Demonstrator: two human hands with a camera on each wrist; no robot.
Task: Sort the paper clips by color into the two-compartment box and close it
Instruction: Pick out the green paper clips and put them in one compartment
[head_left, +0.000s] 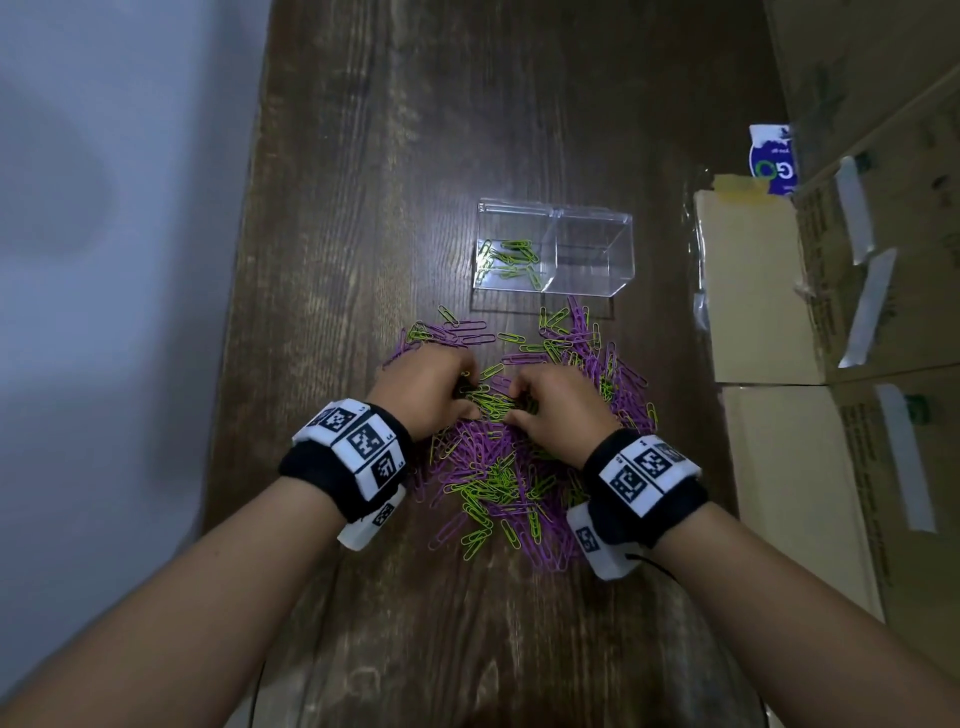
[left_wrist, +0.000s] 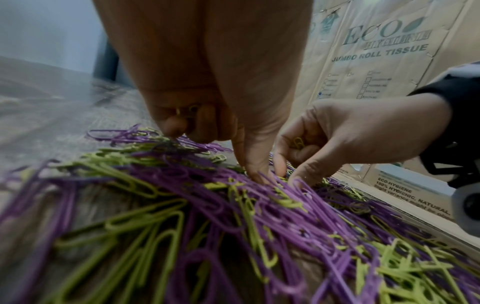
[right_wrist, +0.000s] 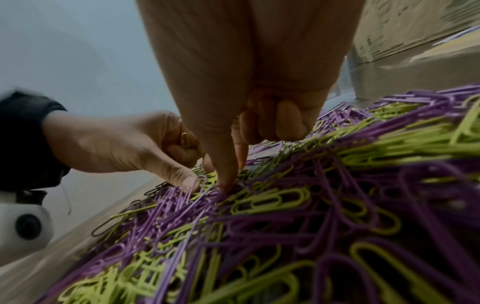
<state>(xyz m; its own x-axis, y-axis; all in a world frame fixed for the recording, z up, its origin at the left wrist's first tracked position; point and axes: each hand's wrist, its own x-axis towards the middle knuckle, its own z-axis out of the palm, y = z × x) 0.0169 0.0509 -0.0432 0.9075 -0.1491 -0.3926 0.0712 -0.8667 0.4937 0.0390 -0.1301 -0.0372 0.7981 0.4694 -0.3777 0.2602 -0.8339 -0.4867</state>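
head – clips: thin looped wire paper clips (head_left: 514, 457), purple and lime green, lie tangled in one loose pile on the table, just in front of the box.
head – box: a clear hard plastic two-compartment box (head_left: 592, 249) stands open; green clips (head_left: 511, 257) lie in its left compartment, while nothing can be made out in the right one.
head – surface: a dark wooden table (head_left: 363, 208) with coarse grain; a pale wall runs along the left, and taped cardboard cartons (head_left: 883, 291) are stacked at the right.
head – hands: the left hand (head_left: 423, 387) and the right hand (head_left: 563, 408) sit knuckles-up over the pile's middle, close together, each wrist in a black band with square-coded white blocks.
left wrist – left hand: its fingers (left_wrist: 179, 123) curl into the palm around a green clip (left_wrist: 188, 111), and one fingertip pokes down among the purple clips.
left wrist – right hand: it (left_wrist: 350, 139) curls round a green clip (left_wrist: 298, 142), thumb and forefinger reaching into the pile.
left wrist – room: a carton (left_wrist: 376, 51) printed "jumbo roll tissue".
right wrist – right hand: its fingers (right_wrist: 283, 119) are folded in, forefinger and thumb tips meeting on the pile.
right wrist – left hand: it (right_wrist: 124, 146) grips a green clip (right_wrist: 185, 139), thumb tip touching purple clips.
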